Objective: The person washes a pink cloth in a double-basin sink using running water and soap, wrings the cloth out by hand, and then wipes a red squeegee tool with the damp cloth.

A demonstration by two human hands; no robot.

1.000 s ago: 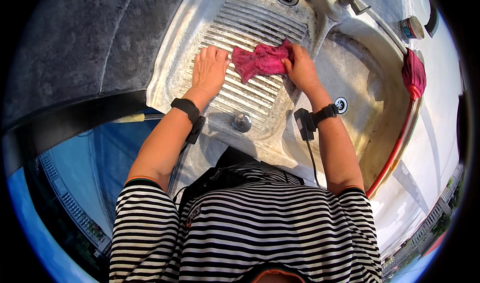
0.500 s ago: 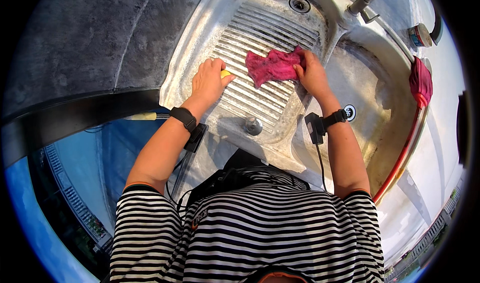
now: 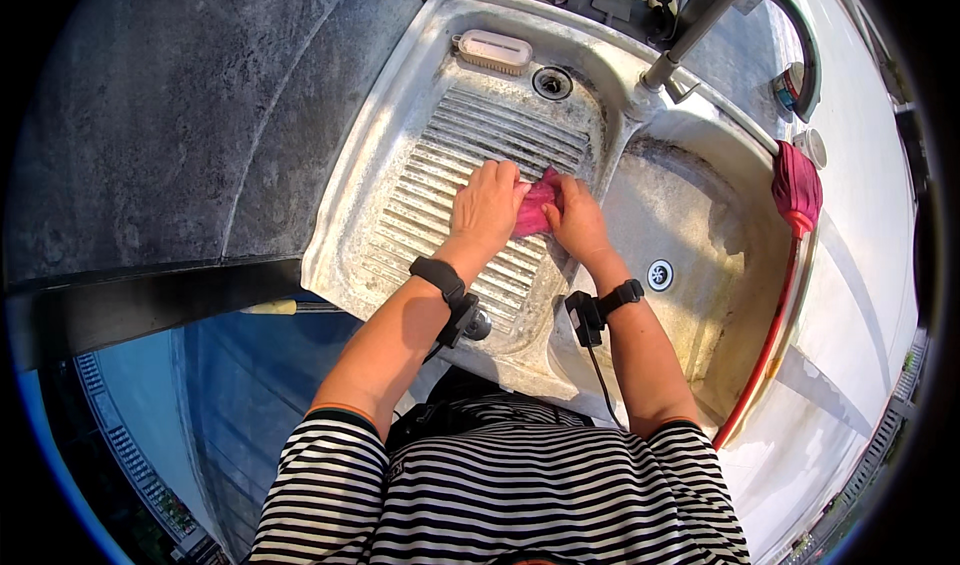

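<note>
Far on my left spread a dark grey countertop (image 3: 150,115), with a pale yellow handle (image 3: 270,307) showing below its edge. Next to it came the stained, pale sink (image 3: 322,255), its left side filled by a ridged washboard (image 3: 420,180). My left hand (image 3: 485,205) was over the ridges, fingers curled and thumb against the left end of a crimson cloth (image 3: 537,212); my palm was hidden, so I could not tell whether that hand really gripped anything. Above it, near the far rim, sat a light oblong brush (image 3: 495,52), bristles down, with a round drain (image 3: 552,83) just to its right. The cloth lay bunched on the washboard between my two hands. My right hand (image 3: 578,220) had its right end pinched between thumb and fingers. Beyond the dividing ridge was the deeper basin (image 3: 690,215) with a second drain (image 3: 659,275). A grey curved faucet (image 3: 700,35) stood at the back, and a dark red mop (image 3: 797,185), its handle red, leaned along the far right rim.
</note>
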